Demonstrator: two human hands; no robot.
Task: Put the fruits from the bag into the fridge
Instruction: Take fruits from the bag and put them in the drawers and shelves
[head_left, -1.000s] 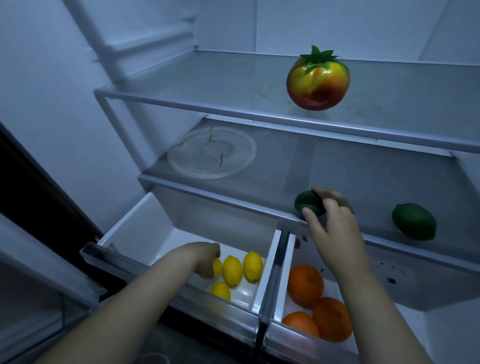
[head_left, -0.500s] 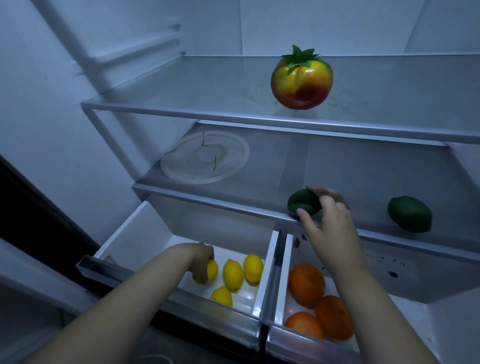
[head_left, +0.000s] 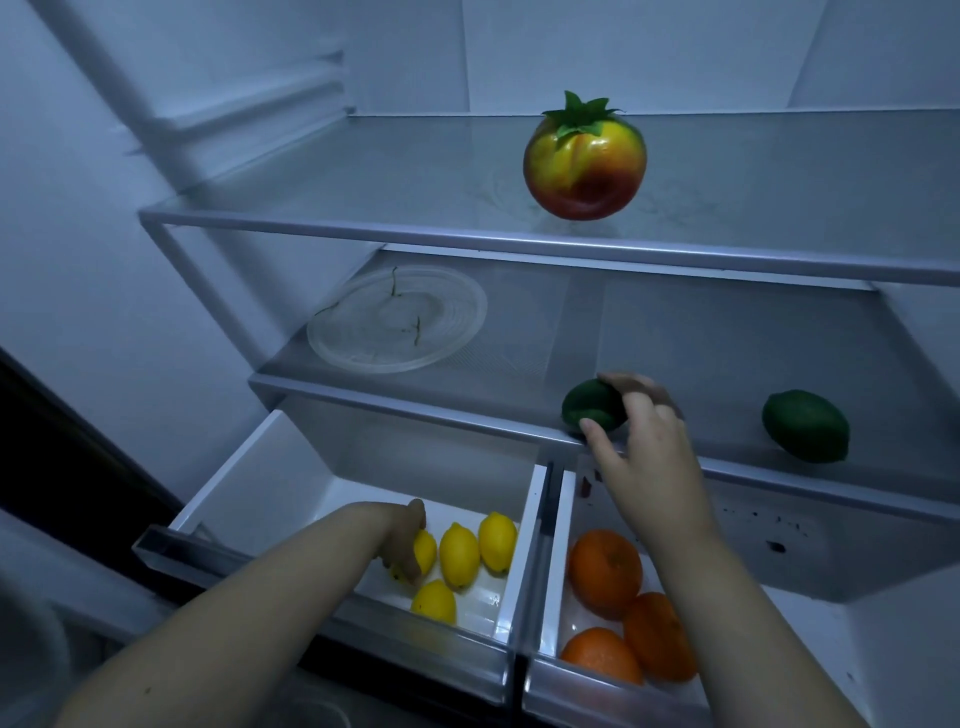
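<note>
Both hands in the fridge (head_left: 104, 270).
Left hand (head_left: 402, 540) grasps a lemon (head_left: 426, 552) in the left drawer (head_left: 249, 470); right hand (head_left: 644, 452) grips a lime (head_left: 589, 406) at the shelf (head_left: 415, 402) edge.

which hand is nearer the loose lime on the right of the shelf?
Right. The right hand holds a second lime on the same shelf, left of the loose lime. The left hand is lower, in the left drawer, gripping a lemon.

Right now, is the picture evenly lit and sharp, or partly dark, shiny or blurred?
Head view: dim, bluish light, darkest at the left edge; head view: small glare spots on the tomato-like fruit; head view: wall ribs upper left look smeared, right hand slightly soft.
</note>
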